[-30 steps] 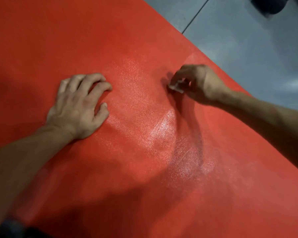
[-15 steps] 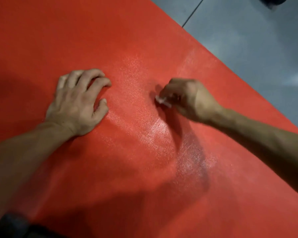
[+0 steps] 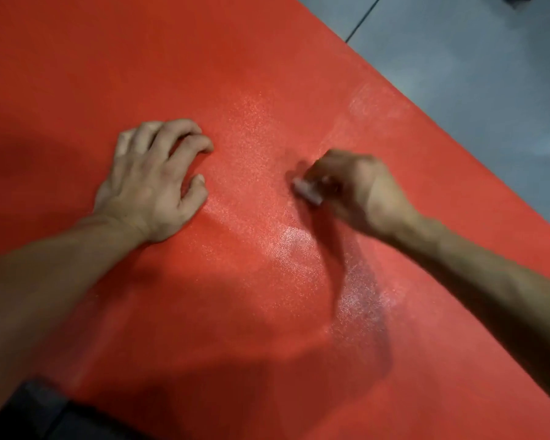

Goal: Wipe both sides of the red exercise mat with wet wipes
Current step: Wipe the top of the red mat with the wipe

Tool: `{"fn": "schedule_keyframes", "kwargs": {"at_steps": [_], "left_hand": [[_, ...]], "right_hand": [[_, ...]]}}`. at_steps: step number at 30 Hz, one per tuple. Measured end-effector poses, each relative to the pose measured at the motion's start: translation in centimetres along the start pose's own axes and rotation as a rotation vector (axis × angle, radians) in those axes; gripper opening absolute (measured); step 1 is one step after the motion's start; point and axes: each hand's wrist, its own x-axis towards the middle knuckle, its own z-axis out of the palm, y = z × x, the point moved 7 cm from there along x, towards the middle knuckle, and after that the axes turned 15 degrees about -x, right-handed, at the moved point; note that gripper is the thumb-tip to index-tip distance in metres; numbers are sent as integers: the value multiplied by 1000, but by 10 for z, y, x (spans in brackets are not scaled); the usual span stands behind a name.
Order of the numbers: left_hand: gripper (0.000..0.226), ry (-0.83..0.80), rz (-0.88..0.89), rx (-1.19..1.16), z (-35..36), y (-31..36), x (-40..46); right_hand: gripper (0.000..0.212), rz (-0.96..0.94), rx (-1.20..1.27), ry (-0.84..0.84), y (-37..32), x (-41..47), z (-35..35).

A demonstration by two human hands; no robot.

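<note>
The left hand [image 3: 153, 182] is planted on the red mat [image 3: 267, 74], heel of the palm down, fingers bent so the tips dig into the surface; it holds nothing and simply pins the mat. The right hand [image 3: 353, 188] is curled tight around a small wad of wet wipe [image 3: 305, 190], of which only a pale end pokes out past the thumb side, pressed to the mat near its middle. That hand is blurred, so how the fingers sit on the wipe is hard to make out.

The mat lies flat on the grey floor [image 3: 473, 65] and fills most of the view, with its right edge running diagonally across the upper right. Damp, shiny streaks show between the two hands and toward the near edge, and a fainter patch sits close to the right edge.

The mat looks like a thin, grainy foam sheet: light, soft and floppy, likely to creep or ruck up under a hard rub, which is why a bracing palm makes sense. Wet patches may be a little slick. To turn it over for the other side, I would take it by the right edge or a corner and peel it across, not lift from the middle.
</note>
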Motion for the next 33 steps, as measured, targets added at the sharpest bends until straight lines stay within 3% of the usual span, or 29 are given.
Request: {"fn": "schedule_keyframes", "kwargs": {"at_steps": [2, 4, 5, 8, 11, 12, 15, 17, 19, 23, 25, 26, 30, 33], "left_hand": [[46, 0, -7, 2, 0, 0, 0], [46, 1, -13, 3, 0, -1, 0], [46, 1, -14, 1, 0, -2, 0], [46, 3, -8, 7, 0, -1, 0], [46, 3, -5, 15, 0, -1, 0], [46, 0, -4, 19, 0, -1, 0], [46, -3, -4, 19, 1, -1, 1], [45, 0, -8, 21, 0, -1, 0], [45, 0, -7, 22, -1, -1, 0], [46, 3, -7, 24, 0, -2, 0], [46, 3, -6, 28, 0, -2, 1], [46, -1, -6, 27, 0, -2, 0], [44, 6, -4, 18, 0, -2, -1], [44, 6, -5, 22, 0, -1, -2]], "right_hand": [[23, 182, -84, 137, 44, 11, -18], [13, 198, -95, 152, 43, 12, -20], [5, 146, -66, 124, 24, 8, -14], [15, -70, 141, -35, -56, -18, 15], [8, -254, 167, -118, -98, -32, 22], [0, -213, 136, -75, -85, -23, 18], [19, 83, -33, 155, -12, 9, -11], [14, 156, -76, 195, 6, 12, -18], [4, 89, -17, 117, -24, 0, -4], [16, -244, 234, -104, -135, -43, 37], [12, -345, 218, -113, -143, -45, 35], [4, -286, 176, -73, -125, -35, 31], [28, 69, -49, 151, -29, 5, -2], [13, 32, 10, 118, -51, -1, 2]]}}
